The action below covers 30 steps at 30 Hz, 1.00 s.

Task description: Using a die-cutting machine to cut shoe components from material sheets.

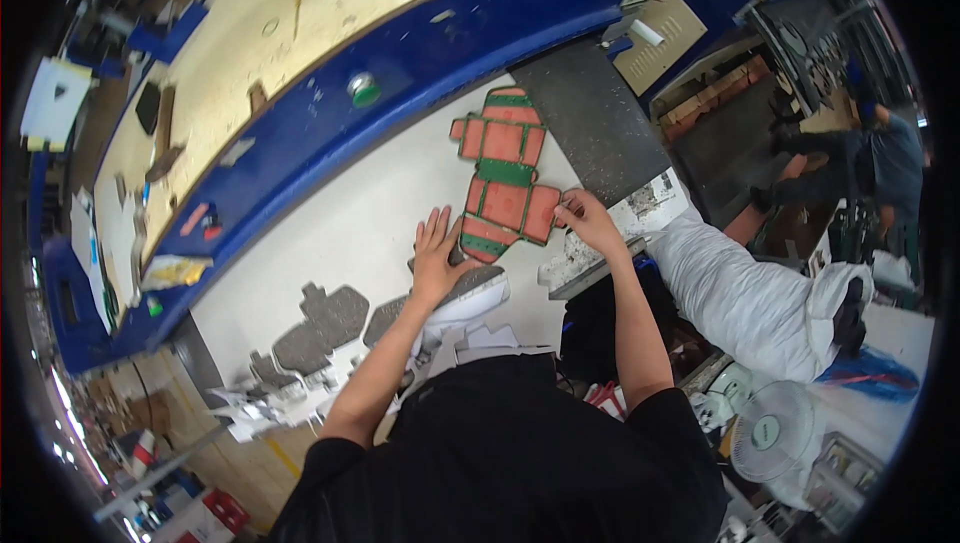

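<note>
A flat cutting die [507,173] with red panels and green strips lies on a white sheet [330,213]. My right hand [590,221] grips the die's right edge between thumb and fingers. Just off the die's lower left corner, my left hand [438,261] rests with its fingers spread; the thumb is close to the die's edge, and whether they touch I cannot tell. Dark grey box-shaped cut-outs [325,328] show in the sheet to the left of my left forearm. Cut white pieces [470,303] lie bunched between my left arm and my body.
A blue machine beam [400,78] with a green button [364,91] runs behind the sheet. Dark bed surface [600,113] shows at the far right. White scraps lie on a ledge [635,218] by my right hand. A stuffed white sack [740,283] and a fan [770,433] stand to the right. Another person [890,163] is farther off.
</note>
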### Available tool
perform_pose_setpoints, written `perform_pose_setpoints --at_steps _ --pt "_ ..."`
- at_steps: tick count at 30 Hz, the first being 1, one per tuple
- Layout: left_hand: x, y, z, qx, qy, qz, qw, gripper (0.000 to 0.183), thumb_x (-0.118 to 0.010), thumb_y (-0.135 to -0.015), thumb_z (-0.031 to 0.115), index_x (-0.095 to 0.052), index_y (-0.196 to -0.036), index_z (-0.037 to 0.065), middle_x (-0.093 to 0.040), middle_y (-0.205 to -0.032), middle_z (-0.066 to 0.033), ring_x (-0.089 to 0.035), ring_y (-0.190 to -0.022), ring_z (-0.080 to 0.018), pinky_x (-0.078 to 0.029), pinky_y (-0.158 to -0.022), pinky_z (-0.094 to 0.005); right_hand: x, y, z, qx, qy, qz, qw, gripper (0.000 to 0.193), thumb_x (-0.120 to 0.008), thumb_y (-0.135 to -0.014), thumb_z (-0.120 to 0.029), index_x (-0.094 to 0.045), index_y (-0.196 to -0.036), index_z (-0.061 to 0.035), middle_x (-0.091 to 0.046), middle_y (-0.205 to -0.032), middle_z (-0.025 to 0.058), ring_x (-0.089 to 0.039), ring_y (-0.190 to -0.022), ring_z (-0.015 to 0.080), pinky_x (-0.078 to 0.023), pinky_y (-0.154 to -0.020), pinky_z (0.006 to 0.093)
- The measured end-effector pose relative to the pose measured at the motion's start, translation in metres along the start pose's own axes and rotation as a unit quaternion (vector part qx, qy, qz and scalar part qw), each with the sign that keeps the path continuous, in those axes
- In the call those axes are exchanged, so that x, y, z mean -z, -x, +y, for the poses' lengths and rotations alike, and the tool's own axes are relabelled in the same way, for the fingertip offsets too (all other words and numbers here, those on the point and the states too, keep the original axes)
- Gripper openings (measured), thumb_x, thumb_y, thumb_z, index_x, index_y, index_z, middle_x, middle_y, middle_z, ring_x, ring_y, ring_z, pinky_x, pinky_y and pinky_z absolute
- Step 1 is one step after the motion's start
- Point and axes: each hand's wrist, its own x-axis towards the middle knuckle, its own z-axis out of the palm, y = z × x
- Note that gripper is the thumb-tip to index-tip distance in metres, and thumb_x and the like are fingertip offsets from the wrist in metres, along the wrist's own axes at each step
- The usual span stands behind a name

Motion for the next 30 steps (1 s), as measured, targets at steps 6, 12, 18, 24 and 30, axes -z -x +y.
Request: perform_pose_setpoints --at_steps 6,12,18,24,30 --pt "0.009 0.034 0.003 0.059 0.044 0.035 0.997 0.061 -0.08 -0.07 0.026 -0.058 -0.123 0.005 -0.048 -0.136 -0.0189 -0.043 -0.127 -0.0376 -0.033 -0.107 -0.0499 0.009 0.006 -0.035 -0.03 0.016 -0.002 0.999 0.036 -0.073 -0.083 -0.03 -0.063 -0.101 -0.0002 -0.064 -0.08 0.0131 -0.063 -0.073 0.0209 -0.05 -0.067 0.0345" --pt "0.06 0.059 -0.019 0.132 -0.101 0.081 0.983 0.068 -0.081 -0.071 0.029 -0.054 -0.129 0.009 -0.045 -0.138 -0.0196 -0.04 -0.128 -0.0393 -0.032 -0.107 -0.0526 0.039 0.016 -0.024 -0.164 0.291 0.061 0.941 0.035 -0.072 -0.079 -0.033 -0.069 -0.09 -0.0003 -0.068 -0.082 0.0199 -0.066 -0.079 0.0368 -0.051 -0.071 0.0415" --pt "0.066 0.099 -0.042 0.222 -0.128 0.032 0.966 0.091 -0.081 -0.067 0.047 -0.042 -0.143 0.016 -0.021 -0.153 -0.0226 -0.015 -0.142 -0.0464 -0.013 -0.108 -0.0695 0.051 0.002 0.009 -0.12 0.24 -0.006 0.963 0.03 -0.072 -0.078 -0.029 -0.068 -0.066 -0.0011 -0.068 -0.068 0.0169 -0.068 -0.07 0.0336 -0.05 -0.063 0.0417" --pt "0.046 0.092 -0.045 0.213 -0.105 0.056 0.97 0.083 -0.08 -0.07 0.047 -0.046 -0.141 0.021 -0.017 -0.156 -0.0198 -0.007 -0.144 -0.0471 -0.004 -0.105 -0.0746 0.047 -0.001 -0.007 -0.175 0.226 0.006 0.958 0.028 -0.072 -0.08 -0.025 -0.068 -0.068 -0.0002 -0.066 -0.06 0.012 -0.066 -0.06 0.025 -0.049 -0.06 0.0369" --pt "0.039 0.099 -0.065 0.12 -0.137 0.127 0.975 0.064 -0.078 -0.072 0.043 -0.059 -0.129 0.021 -0.036 -0.151 -0.0104 -0.02 -0.144 -0.042 -0.003 -0.107 -0.0721 0.045 0.001 -0.004 -0.166 0.202 0.015 0.965 0.031 -0.072 -0.081 -0.027 -0.067 -0.068 0.0 -0.064 -0.057 0.0111 -0.064 -0.057 0.0258 -0.047 -0.057 0.0372"
